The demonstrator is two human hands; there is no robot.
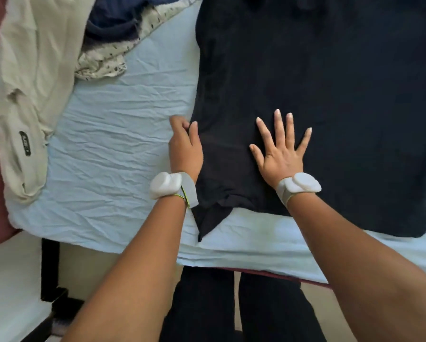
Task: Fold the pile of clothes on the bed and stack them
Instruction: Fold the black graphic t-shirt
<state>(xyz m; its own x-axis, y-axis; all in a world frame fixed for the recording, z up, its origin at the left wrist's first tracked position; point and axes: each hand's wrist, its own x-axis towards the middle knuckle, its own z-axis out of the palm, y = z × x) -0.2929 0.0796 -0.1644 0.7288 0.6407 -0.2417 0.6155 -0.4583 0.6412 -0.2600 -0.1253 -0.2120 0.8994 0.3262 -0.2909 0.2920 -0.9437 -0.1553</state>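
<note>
Head view: I see a dark shirt spread flat on the pale blue sheet, filling the centre and right of the frame, its hem toward the lower edge. My right hand lies flat on the shirt at centre, fingers straight and spread wide. My left hand, just left of centre, curls its fingers and thumb round the shirt's left edge, pinching the fabric. Both wrists carry white bands. At upper left lies the pile: a cream garment, a spotted cloth and a navy piece.
</note>
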